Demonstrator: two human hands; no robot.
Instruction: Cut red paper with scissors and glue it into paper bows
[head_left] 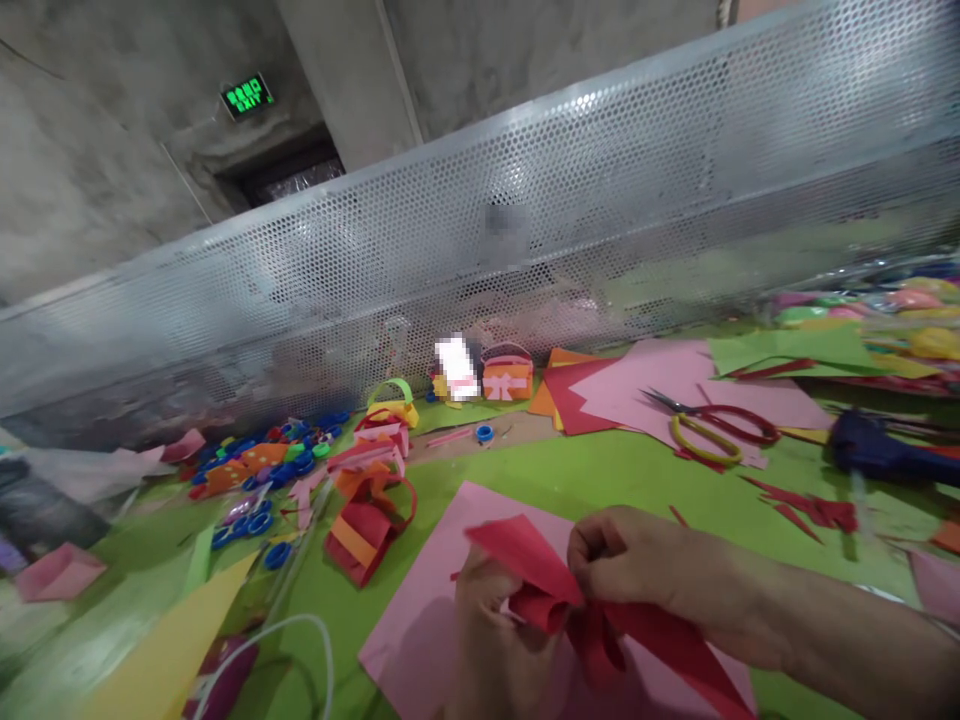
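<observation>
Both of my hands are closed on red paper (525, 560) above a pink sheet (420, 600). My left hand (491, 635) grips its left part, where the paper curls into a loop and a flat flap points up to the left. With fingertips pinched, my right hand (637, 560) holds the paper at the middle, beside the loops. A long red strip (675, 650) trails from under the right hand to the lower right. What lies right between the right fingertips is hidden.
Scissors (705, 430) with red and yellow handles lie on pink paper at the right, near a dark blue tool (877, 450). Small paper bags (364, 535) stand left of the sheet. A white cable (322, 640) curves at lower left. A perforated metal panel (420, 230) borders the green table's back.
</observation>
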